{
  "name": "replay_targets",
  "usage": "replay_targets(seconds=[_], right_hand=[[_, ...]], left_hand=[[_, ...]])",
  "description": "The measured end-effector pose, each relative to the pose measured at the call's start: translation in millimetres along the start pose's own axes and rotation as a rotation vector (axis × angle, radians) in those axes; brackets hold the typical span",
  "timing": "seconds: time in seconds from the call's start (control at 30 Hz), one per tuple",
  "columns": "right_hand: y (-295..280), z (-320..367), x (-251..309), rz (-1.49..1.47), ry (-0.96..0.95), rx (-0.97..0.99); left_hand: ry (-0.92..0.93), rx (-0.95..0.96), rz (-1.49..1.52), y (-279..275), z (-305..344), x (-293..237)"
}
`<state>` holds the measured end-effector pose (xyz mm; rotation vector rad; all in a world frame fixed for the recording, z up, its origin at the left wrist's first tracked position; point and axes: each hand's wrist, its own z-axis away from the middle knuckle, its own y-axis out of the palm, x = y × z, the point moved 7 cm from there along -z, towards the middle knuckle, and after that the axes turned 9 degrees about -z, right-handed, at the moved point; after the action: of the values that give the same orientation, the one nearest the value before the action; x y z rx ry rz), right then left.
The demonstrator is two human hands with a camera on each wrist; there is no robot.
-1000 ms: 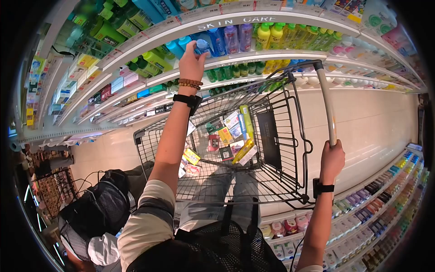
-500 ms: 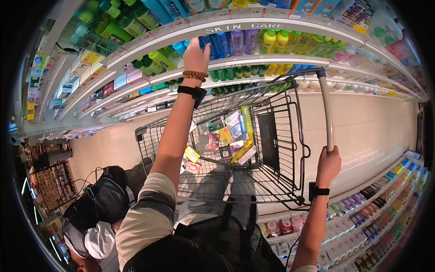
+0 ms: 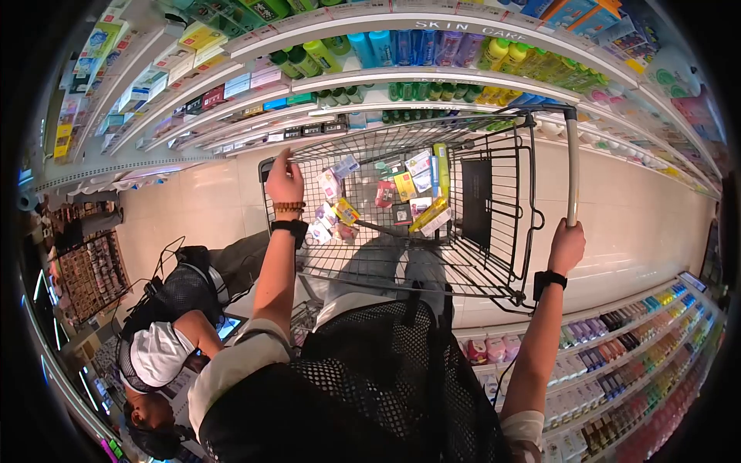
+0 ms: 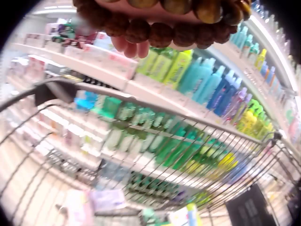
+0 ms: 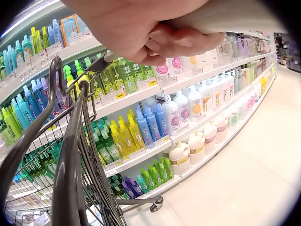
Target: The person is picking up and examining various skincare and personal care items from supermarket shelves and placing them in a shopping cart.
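My left hand (image 3: 284,179), with beads and a black band at its wrist, hangs over the far-left corner of the wire shopping cart (image 3: 370,292). Its fingers are loosely bent and nothing shows in them; in the left wrist view the fingertips (image 4: 130,48) peek out below the beads. On the right, my right hand (image 3: 569,243) grips the cart's grey handle (image 3: 573,170), its fingers wrapped round the bar in the right wrist view. Inside the cart lie several small boxes, among them a yellow box (image 3: 404,187) and a red box (image 3: 384,194), plus a yellow package (image 3: 429,214).
Shelves of blue bottles (image 3: 380,48), yellow bottles (image 3: 495,54) and green bottles run along the cart's far side. More stocked shelves (image 3: 594,363) stand at the lower right. A person with a black mesh bag (image 3: 181,297) is at the left. Tiled floor (image 3: 633,201) stretches right.
My left hand has come away from the blue bottles on the shelf and down over the cart's left corner. My right hand keeps its grip on the handle. The view has shifted.
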<state>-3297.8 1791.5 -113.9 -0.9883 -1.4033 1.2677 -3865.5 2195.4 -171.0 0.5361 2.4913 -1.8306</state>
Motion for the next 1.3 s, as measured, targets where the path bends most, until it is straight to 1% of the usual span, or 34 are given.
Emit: replay_targets(seconds=[0.03, 0.07, 0.1, 0.13, 0.17, 0.2, 0.27, 0.3, 0.4, 0.47, 0.53, 0.57, 0.7, 0.8, 0.87, 0.9, 0.93, 0.97, 1.0, 1.03, 1.07, 1.1, 1.13, 1.17, 1.2, 1.23, 1.27, 1.3], right_hand=[[-0.7, -1.2, 0.4, -0.005, 0.000, -0.003], [-1.2, -3.0, 1.2, -0.009, -0.001, -0.006], [-1.5, -5.8, 2.6, -0.019, -0.004, 0.002], [-0.6, -10.0, 0.9, -0.029, -0.012, 0.006], [1.4, -13.9, 1.5, -0.036, -0.015, 0.011], [2.2, -17.0, 1.5, -0.043, -0.017, 0.016], [-0.4, -20.7, -1.5, -0.063, -0.019, 0.009], [-2.3, -23.6, -3.3, -0.084, -0.022, 0.008], [-3.5, -31.3, -4.4, -0.094, -0.034, 0.019], [-4.2, -37.8, -5.5, -0.116, -0.042, 0.024], [-5.0, -47.3, -8.4, -0.107, -0.046, 0.030], [-7.6, -49.6, -11.1, -0.107, -0.051, 0.030], [-7.6, -56.1, -21.0, -0.139, -0.043, 0.036], [-8.2, -56.6, -25.6, -0.142, -0.017, 0.081], [-13.8, -53.7, -27.3, -0.411, 0.030, 0.122], [-16.5, -52.3, -23.7, -0.408, 0.040, 0.120], [-35.8, -50.5, -11.9, -0.513, -0.108, -0.132], [-58.1, -39.3, -0.1, -0.604, -0.261, -0.381], [-78.1, -17.3, 30.8, -0.761, -0.364, -0.372], [-88.2, 1.1, 65.1, -0.877, -0.453, -0.300], [-79.3, 13.7, 96.7, -0.950, -0.505, -0.095], [-51.9, 26.1, 128.3, -0.986, -0.546, 0.117], [-18.7, 45.6, 156.2, -0.895, -0.471, 0.448], [21.6, 63.4, 177.2, -0.822, -0.546, 0.641], [84.2, 76.1, 183.7, -0.760, -0.633, 0.840], [160.2, 90.6, 177.0, -0.674, -0.587, 0.975], [202.9, 105.6, 175.5, -0.526, -0.294, 1.265], [238.7, 115.6, 165.2, -0.468, -0.184, 1.362]], left_hand=[[-0.037, 0.039, -0.092, -4.1, 17.8, 24.3], [-0.019, 0.062, -0.185, -10.4, 33.4, 42.3], [-0.101, 0.125, -0.318, -13.9, 49.7, 57.5], [-0.154, 0.108, -0.409, -16.6, 68.9, 68.4], [-0.237, 0.209, -0.429, -12.2, 86.9, 83.6], [-0.318, 0.310, -0.448, -5.6, 104.5, 98.3], [-0.527, 0.596, -0.211, 33.6, 147.0, 139.5], [-0.499, 0.575, -0.176, 47.6, 162.8, 148.7], [-0.552, 0.631, -0.222, 44.5, 169.8, 141.5], [-0.562, 0.620, -0.194, 46.6, 165.0, 135.6], [-0.641, 0.726, -0.166, 59.3, 162.4, 136.1], [-0.635, 0.764, -0.196, 61.8, 160.7, 133.6], [-0.652, 0.738, -0.256, 61.6, 158.9, 120.0], [-0.640, 0.768, -0.235, 63.0, 151.8, 118.8], [-0.621, 0.786, -0.231, 67.5, 143.3, 116.7], [-0.626, 0.760, -0.248, 67.9, 138.8, 116.3], [-0.631, 0.734, -0.265, 69.9, 133.4, 116.0], [-0.659, 0.759, -0.279, 75.3, 134.6, 125.1], [-0.673, 0.778, -0.269, 73.8, 132.6, 123.0], [-0.669, 0.767, -0.254, 73.1, 129.5, 115.3], [-0.666, 0.756, -0.239, 72.8, 127.5, 105.4], [-0.652, 0.758, -0.260, 74.0, 124.8, 103.8], [-0.639, 0.759, -0.280, 75.3, 124.4, 105.2], [-0.657, 0.759, -0.271, 81.2, 125.1, 110.9], [-0.631, 0.740, -0.263, 76.1, 119.0, 104.6], [-0.574, 0.719, -0.306, 74.8, 119.9, 104.6], [-0.536, 0.672, -0.347, 69.8, 116.2, 108.1], [-0.487, 0.684, -0.381, 56.8, 111.2, 92.1]])
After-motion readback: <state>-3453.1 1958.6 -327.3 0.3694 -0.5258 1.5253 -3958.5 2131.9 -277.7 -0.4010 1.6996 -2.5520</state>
